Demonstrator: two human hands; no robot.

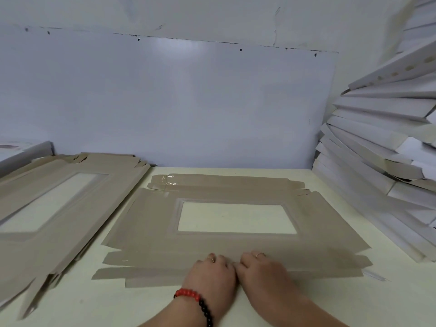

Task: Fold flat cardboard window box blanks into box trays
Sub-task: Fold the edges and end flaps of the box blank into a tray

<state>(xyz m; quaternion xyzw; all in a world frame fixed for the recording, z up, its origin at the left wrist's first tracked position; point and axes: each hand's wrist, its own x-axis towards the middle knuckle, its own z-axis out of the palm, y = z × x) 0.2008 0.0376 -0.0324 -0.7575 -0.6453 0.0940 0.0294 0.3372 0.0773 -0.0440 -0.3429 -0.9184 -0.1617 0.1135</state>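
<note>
A flat tan cardboard window box blank [146,241] lies on the pale table in front of me, its rectangular clear window [236,219] in the middle and flaps spread on all sides. Both hands are side by side on the blank's near flap strips. My left hand [212,273], which wears a red and black bead bracelet and a ring, has its fingers bent down onto the cardboard. My right hand [262,271], also ringed, touches it thumb to thumb and is bent the same way. The fingertips and thumbs are hidden.
A stack of the same flat window blanks [54,208] lies at the left and overhangs the table's front edge. White folded box trays [377,147] are piled high at the right. A white wall panel [165,102] closes the back. The pale table [118,305] shows in front.
</note>
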